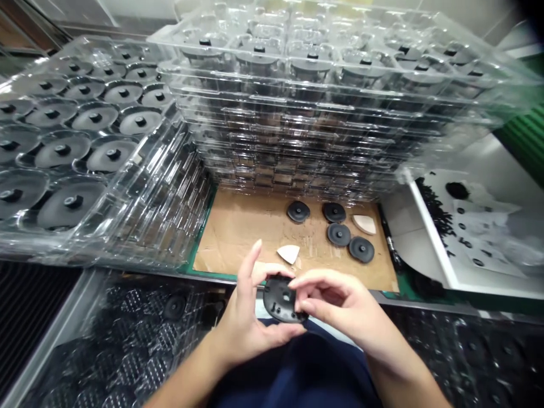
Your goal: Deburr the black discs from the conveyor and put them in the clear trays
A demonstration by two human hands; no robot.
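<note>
- The disc (280, 297), black and round, is held in the air near the middle of the scene, just in front of the worktop's (414, 288) near edge, with its ribbed face towards the camera.
- The left hand (244, 323) grips the disc's left rim: the thumb curls under it and the index finger (251, 262) stands up straight, clear of it.
- The right hand (344, 309) pinches the right rim, its fingers (312, 279) closed over the top edge and the thumb below.
- Just beyond the hands a cardboard sheet (238, 226) lies on the worktop.
- Four loose discs (339, 234) lie in a group on the far right of the cardboard, well apart from the hands.
- One white wedge (288, 253) lies just beyond the held disc; a second wedge (364, 224) lies beside the loose discs.
- A tall stack of clear trays (318, 113) walls off the far side, and another stack (85, 147), holding discs, fills the left.
- A white tray (429, 226) with small black parts stands to the right.
- A black pen-like tool (391, 243) lies between the cardboard and the white tray.
</note>
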